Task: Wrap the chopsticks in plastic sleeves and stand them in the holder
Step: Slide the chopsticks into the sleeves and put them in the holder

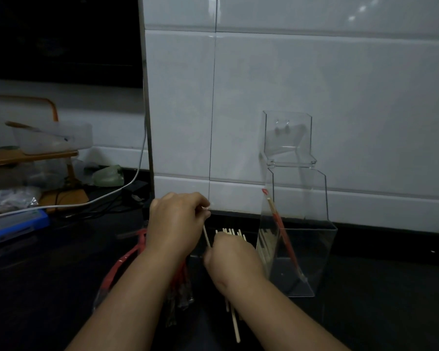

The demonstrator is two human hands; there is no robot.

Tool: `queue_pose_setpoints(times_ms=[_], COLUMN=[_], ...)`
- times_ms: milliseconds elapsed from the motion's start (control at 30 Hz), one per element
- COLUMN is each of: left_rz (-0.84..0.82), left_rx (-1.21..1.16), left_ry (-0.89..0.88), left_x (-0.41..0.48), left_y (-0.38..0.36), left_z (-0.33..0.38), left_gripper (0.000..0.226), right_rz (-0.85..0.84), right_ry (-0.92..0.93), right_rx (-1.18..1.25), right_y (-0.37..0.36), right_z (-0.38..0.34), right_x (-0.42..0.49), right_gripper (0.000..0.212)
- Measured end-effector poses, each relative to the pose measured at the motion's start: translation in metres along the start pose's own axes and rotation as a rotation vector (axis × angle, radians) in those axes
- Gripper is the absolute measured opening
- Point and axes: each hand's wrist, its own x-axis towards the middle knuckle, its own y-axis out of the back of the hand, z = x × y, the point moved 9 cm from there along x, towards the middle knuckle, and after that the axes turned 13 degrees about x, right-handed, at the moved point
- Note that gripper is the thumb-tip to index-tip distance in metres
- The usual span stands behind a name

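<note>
Two hands are working over a dark counter (365, 287), close to a white tiled wall (314, 97).

- Left hand (175, 221): thumb and fingertips are pinching together at the top of a chopstick (206, 236), which is standing nearly upright. Something pale and shiny is showing at the pinch, too small to identify.
- Right hand (232, 257): its fingers are curling round that chopstick's lower end, back of the hand facing up.
- Loose chopsticks (235, 323): bare, they are lying on the counter under the right hand, with tips poking out beyond the knuckles and ends trailing toward the viewer.
- Holder (312, 249): clear plastic, lid tipped open against the wall, it is standing just right of the hands.
- Wrapped chopstick (280, 229): one, in a red sleeve, is leaning tilted inside the holder.
- Sleeves (117, 268): a red-edged heap is lying under the left forearm.
- Cable (107, 197): white, it is trailing across the counter at left.
</note>
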Motion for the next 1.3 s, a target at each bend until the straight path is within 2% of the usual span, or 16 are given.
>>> queue_pose_setpoints(times_ms=[100,300,433,667,833,933,1167,1233,1300], left_rz=[0.016,0.056,0.104,0.184,0.163,0.121,0.003,-0.013,-0.019], left_rx=[-0.015,-0.191,-0.251,-0.379,-0.417,-0.507,-0.766,-0.789,-0.813], left_ry=[-0.005,0.032,0.038,0.100,0.044,0.015,0.051,0.053,0.057], left_x=[0.000,-0.002,-0.003,-0.005,-0.005,-0.007,-0.009,-0.009,-0.008], left_y=[0.002,0.009,0.019,0.029,0.024,0.019,0.010,0.009,0.006], left_z=[0.000,-0.001,-0.001,-0.007,-0.002,0.004,0.007,0.007,0.006], left_gripper=[0.011,0.004,0.006,0.012,0.027,0.012,0.023,0.022,0.023], right_rz=[0.066,0.066,0.175,0.319,0.416,0.515,0.776,0.810,0.798], right_ry=[0.082,0.091,0.157,0.232,0.316,0.381,0.497,0.492,0.465], right_rx=[0.044,0.139,0.231,0.248,0.295,0.325,0.558,0.671,0.824], right_y=[0.011,0.015,0.036,0.078,0.097,0.106,0.144,0.155,0.162], right_z=[-0.007,-0.011,-0.021,-0.027,-0.030,-0.032,-0.023,-0.016,-0.008], right_x=[-0.002,-0.006,-0.013,-0.031,-0.038,-0.040,-0.062,-0.066,-0.065], right_gripper=[0.016,0.018,0.024,0.023,0.024,0.026,0.016,0.009,0.013])
